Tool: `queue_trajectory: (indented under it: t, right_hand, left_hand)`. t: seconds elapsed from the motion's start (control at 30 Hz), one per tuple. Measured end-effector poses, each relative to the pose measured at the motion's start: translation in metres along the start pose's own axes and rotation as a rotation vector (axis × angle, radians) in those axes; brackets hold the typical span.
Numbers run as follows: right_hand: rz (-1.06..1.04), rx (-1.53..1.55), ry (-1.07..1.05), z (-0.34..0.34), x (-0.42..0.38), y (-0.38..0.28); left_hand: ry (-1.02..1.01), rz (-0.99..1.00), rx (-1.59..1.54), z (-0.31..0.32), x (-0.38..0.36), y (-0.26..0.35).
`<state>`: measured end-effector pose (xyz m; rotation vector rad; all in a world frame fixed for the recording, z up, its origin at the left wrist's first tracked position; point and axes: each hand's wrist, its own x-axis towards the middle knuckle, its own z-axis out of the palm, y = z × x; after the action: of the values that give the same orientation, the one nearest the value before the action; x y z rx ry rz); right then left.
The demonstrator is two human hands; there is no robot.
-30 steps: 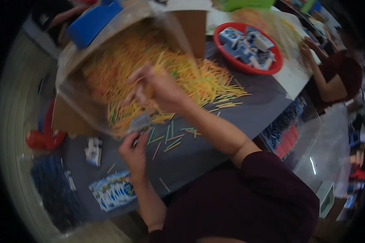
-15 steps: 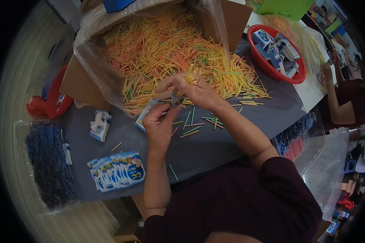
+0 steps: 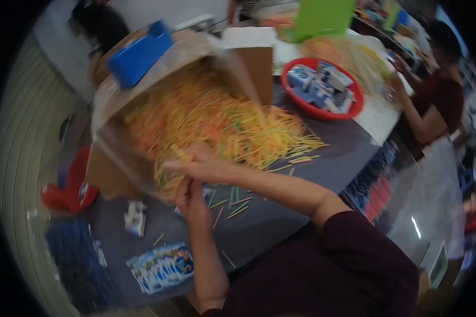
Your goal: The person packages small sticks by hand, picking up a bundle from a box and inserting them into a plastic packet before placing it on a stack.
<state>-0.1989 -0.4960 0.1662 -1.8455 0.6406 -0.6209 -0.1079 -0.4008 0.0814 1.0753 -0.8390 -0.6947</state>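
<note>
My right hand (image 3: 202,162) is closed around a few thin yellow sticks (image 3: 181,154), whose tips stick out past the fingers. Just below it, my left hand (image 3: 192,203) is pinched, its fingertips meeting the right hand. The small patterned packet between the hands half a second ago is now hidden by fingers and blur. Behind the hands, a large heap of thin coloured sticks (image 3: 225,124) spills from a plastic-lined cardboard box (image 3: 113,171). Loose sticks (image 3: 238,210) lie on the grey table near my left wrist. A fanned row of blue-and-white packets (image 3: 161,267) lies nearer my body.
A red bowl (image 3: 358,108) of packets stands at the right rear. A blue bin (image 3: 140,55) rests on the box. A crumpled white-and-blue packet (image 3: 136,217) and a red container (image 3: 79,182) are at left. Another person (image 3: 433,105) works at the far right.
The view has tilted up and swung, so the box, bowl and row of packets appear shifted. Both my hands have moved left and lower in view, still together, with the right still gripping sticks.
</note>
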Motion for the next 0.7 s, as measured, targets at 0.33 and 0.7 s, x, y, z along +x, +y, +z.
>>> queue_trajectory:
  t: [0.33, 0.7]
  right_hand:
    - [-0.152, -0.084, 0.267, 0.025, -0.018, 0.025]
    - [-0.534, -0.135, 0.287, -0.001, -0.039, 0.022]
  left_hand:
    - [-0.319, 0.194, 0.112, -0.007, 0.014, -0.013]
    - [-0.469, 0.025, 0.025, 0.04, 0.011, -0.025]
